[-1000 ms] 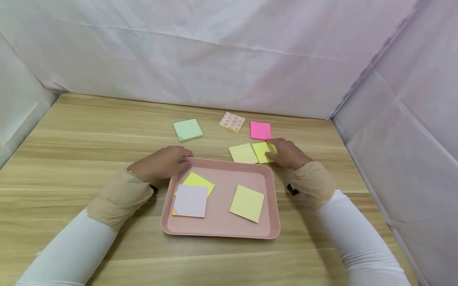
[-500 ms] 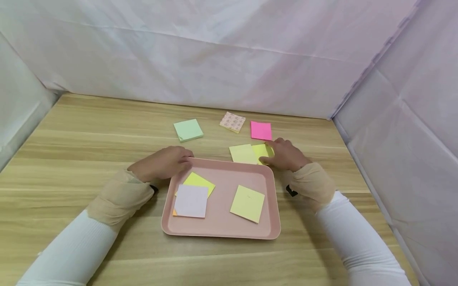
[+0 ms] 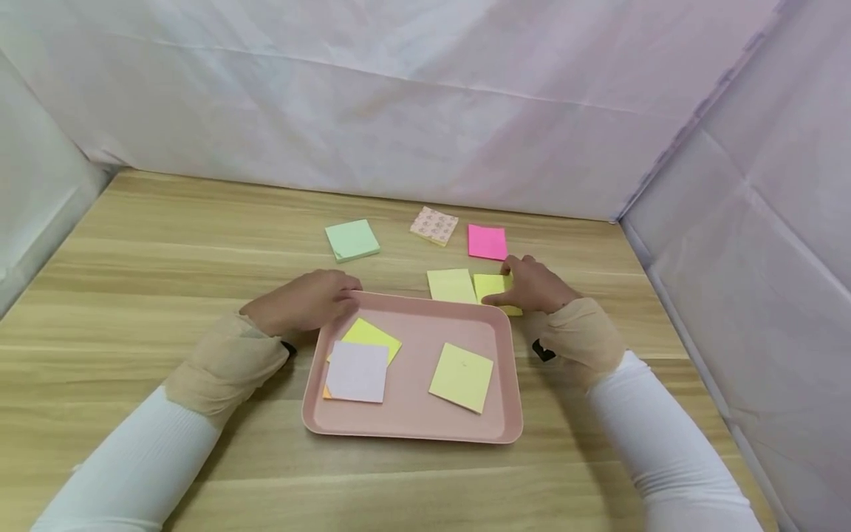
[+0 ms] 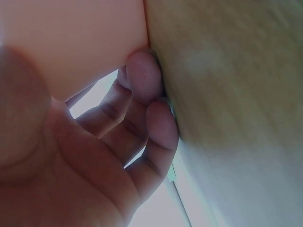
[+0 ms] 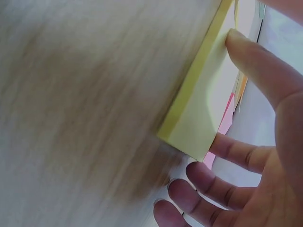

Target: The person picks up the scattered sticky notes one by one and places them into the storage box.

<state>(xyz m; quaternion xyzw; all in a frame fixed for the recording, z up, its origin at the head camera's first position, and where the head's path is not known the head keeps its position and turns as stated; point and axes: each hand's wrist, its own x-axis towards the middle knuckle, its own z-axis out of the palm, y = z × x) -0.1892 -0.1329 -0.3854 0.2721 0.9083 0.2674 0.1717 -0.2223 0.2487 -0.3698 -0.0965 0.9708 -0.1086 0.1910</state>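
L hand [image 3: 304,301] grips tray [image 3: 408,414], R hand [image 3: 535,287] pinches yel. pad [image 3: 490,284].

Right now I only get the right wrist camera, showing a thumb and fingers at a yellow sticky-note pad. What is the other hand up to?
Observer: The left hand grips the far-left corner of a pink tray.
Visitor: Is anything lying in it?
Observer: Yes, a lavender sticky note partly covers a bright yellow sticky note.
Visitor: And out past its far side?
Observer: A patterned pad sits between a mint-green pad and a hot-pink pad.
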